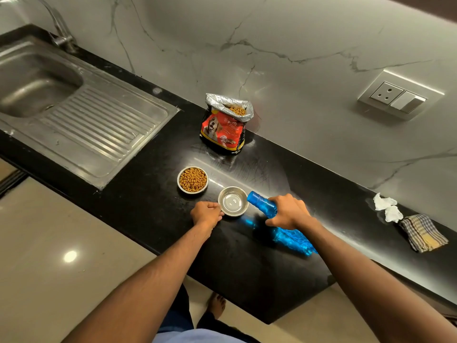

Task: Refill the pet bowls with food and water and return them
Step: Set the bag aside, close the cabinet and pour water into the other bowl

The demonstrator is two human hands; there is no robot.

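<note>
On a black countertop (247, 268) beside a steel sink (74, 107), a left hand (206, 214) pinched the steel bowl (233, 201) while a right hand (288, 211) gripped a tilted blue bottle (262, 204) at its rim, kibble-filled bowl (193, 179) just beyond.

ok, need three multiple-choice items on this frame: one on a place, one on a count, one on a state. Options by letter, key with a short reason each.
1. Where does the open food bag stand?
A. in the sink
B. on the counter by the wall
C. on the floor

2. How many steel bowls are on the counter?
A. one
B. two
C. three

3. What is the right hand doing?
A. holding the blue bottle tilted, mouth at the empty-looking bowl
B. resting flat on the counter
C. gripping the checked cloth

Key: 1 B, it stands beyond the kibble bowl, against the marble wall. 2 B, one with kibble and one that the left hand steadies by its rim. 3 A, its fingers wrap the bottle's neck.
</note>
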